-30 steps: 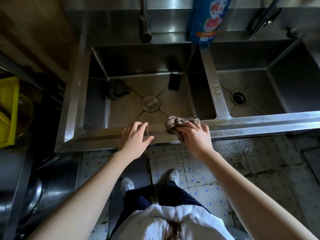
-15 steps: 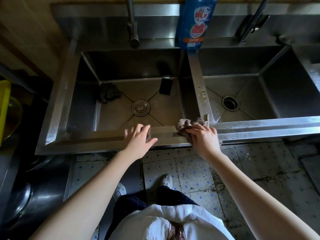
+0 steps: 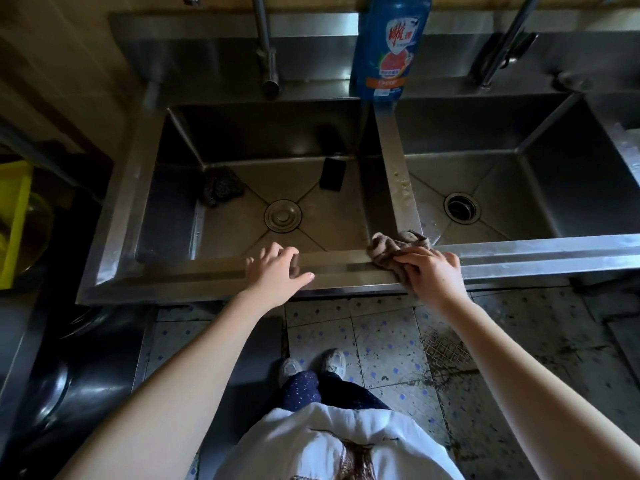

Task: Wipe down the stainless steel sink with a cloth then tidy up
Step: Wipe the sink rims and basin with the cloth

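Observation:
A double stainless steel sink [image 3: 540, 252] fills the view, with a left basin and a right basin split by a divider [image 3: 394, 174] that carries pale grime. My right hand [image 3: 431, 273] grips a crumpled brownish cloth [image 3: 389, 245] on the front rim, just where the divider meets it. My left hand [image 3: 277, 270] rests on the front rim of the left basin with its fingers spread and holds nothing.
In the left basin lie a dark scrubber [image 3: 223, 190], a black sponge [image 3: 332, 174] and a closed drain plug [image 3: 283, 215]. The right basin has an open drain [image 3: 461, 206]. A blue detergent bottle [image 3: 389, 46] stands behind the divider, between two taps [image 3: 268, 64]. A yellow crate [image 3: 14, 220] sits far left.
My right hand has slid the cloth rightwards along the front rim to the foot of the divider. My left hand has stayed on the rim. The view has shifted right.

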`<state>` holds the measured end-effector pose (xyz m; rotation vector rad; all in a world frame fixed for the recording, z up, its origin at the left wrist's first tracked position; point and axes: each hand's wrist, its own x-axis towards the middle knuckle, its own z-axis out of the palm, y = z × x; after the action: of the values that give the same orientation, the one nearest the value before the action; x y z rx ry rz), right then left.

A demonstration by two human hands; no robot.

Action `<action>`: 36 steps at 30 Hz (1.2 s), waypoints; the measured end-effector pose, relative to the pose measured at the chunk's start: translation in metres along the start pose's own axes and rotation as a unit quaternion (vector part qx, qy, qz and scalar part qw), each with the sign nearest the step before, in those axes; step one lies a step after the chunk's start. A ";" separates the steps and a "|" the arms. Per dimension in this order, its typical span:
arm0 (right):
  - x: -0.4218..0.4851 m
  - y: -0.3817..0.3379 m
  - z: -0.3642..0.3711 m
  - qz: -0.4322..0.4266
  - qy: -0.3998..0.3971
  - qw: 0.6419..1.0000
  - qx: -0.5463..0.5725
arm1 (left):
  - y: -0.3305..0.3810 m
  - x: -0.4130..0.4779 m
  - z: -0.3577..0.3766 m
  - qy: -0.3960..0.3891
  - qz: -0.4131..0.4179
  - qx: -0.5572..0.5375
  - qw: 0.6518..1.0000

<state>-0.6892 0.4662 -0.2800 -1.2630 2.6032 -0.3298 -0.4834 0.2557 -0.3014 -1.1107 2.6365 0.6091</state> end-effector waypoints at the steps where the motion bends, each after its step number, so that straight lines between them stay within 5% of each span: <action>1: 0.000 0.004 0.001 0.000 0.005 1.000 0.004 | 0.000 0.000 0.000 -0.004 0.001 0.002 1.000; 13: -0.004 -0.064 0.032 -0.039 0.028 0.999 -0.006 | 0.004 -0.001 -0.004 -0.021 0.009 0.013 1.000; 23: -0.003 -0.014 -0.005 0.034 -0.005 0.999 -0.017 | 0.004 -0.005 0.001 -0.030 0.019 0.050 0.998; 36: 0.027 0.040 -0.012 -0.101 -0.065 0.992 -0.043 | 0.069 -0.020 0.046 0.046 -0.032 0.010 0.998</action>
<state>-0.7385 0.4700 -0.2831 -1.5290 2.4095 -0.1632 -0.5179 0.3325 -0.3156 -1.2409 2.6643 0.5302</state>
